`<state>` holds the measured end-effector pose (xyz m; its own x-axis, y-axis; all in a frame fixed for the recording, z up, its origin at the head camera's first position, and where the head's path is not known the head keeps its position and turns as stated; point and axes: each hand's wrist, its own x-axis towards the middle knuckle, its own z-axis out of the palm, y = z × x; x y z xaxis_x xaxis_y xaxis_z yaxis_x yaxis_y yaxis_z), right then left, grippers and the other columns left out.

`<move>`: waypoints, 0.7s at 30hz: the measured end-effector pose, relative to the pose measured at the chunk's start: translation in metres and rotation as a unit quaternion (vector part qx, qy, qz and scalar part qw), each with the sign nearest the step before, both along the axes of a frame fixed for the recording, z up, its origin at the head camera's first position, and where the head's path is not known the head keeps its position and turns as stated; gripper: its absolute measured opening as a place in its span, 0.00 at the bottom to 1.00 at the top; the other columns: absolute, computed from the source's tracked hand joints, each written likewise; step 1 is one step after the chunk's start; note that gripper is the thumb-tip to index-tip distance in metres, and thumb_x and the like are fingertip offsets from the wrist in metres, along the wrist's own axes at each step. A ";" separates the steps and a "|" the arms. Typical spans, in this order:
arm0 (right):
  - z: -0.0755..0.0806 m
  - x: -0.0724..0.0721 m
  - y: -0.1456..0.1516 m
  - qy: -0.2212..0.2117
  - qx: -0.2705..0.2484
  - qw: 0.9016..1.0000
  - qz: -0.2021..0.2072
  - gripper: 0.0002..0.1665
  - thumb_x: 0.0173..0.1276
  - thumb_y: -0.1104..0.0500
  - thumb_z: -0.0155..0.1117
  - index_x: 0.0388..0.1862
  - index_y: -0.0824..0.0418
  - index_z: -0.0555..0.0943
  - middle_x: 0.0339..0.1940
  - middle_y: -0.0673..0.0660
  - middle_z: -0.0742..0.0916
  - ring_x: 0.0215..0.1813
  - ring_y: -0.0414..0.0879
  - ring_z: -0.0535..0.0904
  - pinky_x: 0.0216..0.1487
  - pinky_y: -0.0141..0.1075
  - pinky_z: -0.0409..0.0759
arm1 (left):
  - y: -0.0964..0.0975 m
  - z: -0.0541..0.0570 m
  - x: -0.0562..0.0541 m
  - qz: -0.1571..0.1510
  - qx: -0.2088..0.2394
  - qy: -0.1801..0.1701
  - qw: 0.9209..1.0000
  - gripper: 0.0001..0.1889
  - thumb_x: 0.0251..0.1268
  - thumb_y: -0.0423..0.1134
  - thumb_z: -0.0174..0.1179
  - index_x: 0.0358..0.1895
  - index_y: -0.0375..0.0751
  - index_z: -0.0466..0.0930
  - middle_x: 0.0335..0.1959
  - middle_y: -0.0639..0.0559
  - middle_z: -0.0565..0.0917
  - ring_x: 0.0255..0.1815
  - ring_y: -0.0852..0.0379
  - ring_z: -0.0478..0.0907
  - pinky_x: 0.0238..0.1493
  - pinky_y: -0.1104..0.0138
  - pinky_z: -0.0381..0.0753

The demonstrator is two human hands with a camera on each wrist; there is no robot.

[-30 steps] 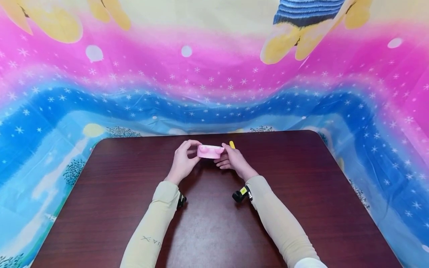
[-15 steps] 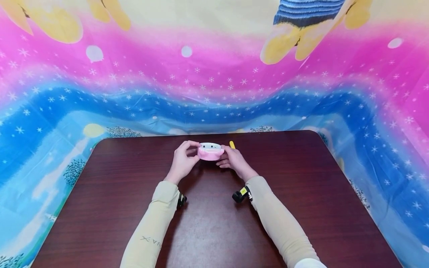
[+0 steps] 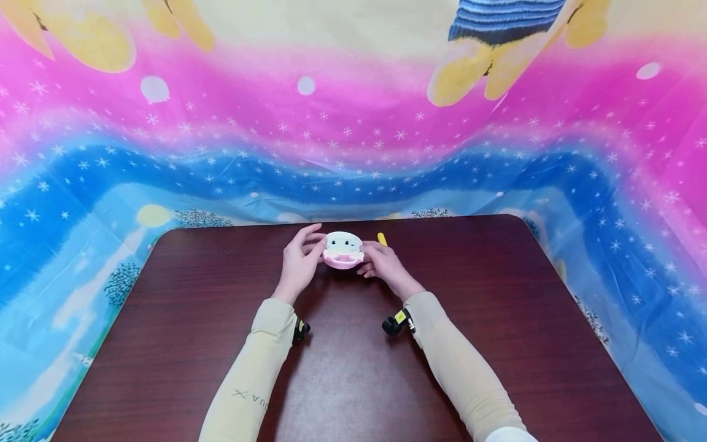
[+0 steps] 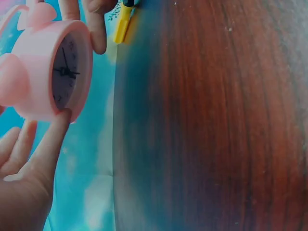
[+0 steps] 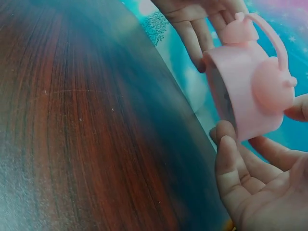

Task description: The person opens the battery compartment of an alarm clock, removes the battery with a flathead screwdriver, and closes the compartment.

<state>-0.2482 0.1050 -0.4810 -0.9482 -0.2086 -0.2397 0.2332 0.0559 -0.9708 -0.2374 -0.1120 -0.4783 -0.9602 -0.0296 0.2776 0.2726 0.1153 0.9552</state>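
Observation:
A pink twin-bell alarm clock (image 3: 343,250) is held up over the far part of the table between both hands. Its white back with small black knobs faces up in the head view, bells towards the person. The dial (image 4: 65,70) shows in the left wrist view, turned down towards the tabletop. My left hand (image 3: 299,261) grips one side, thumb at the rim and index finger raised off it. On the other side my right hand (image 3: 385,264) pinches the clock's casing (image 5: 243,86), fingers curled by its edge.
Behind the right hand, near the table's far edge, lies a yellow stick-like object (image 3: 382,239) with a black end (image 4: 128,2). The dark wooden table (image 3: 353,368) is backed by a colourful printed cloth (image 3: 353,135). Each wrist carries a small black camera (image 3: 394,323).
The clock has tilted so that its white back has come up into view, where mostly its pink side showed before. The left fingers have shifted along the rim, and the index finger has lifted.

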 end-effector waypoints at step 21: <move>-0.001 0.005 -0.010 0.091 0.020 0.996 -0.001 0.31 0.76 0.64 0.61 0.76 0.62 0.70 0.70 0.61 0.77 0.38 0.47 0.84 0.43 0.40 0.86 | 0.004 -0.006 0.004 0.017 -0.139 -0.037 0.989 0.25 0.70 0.34 0.64 0.69 0.39 0.77 0.64 0.41 0.79 0.60 0.52 0.80 0.57 0.64 0.80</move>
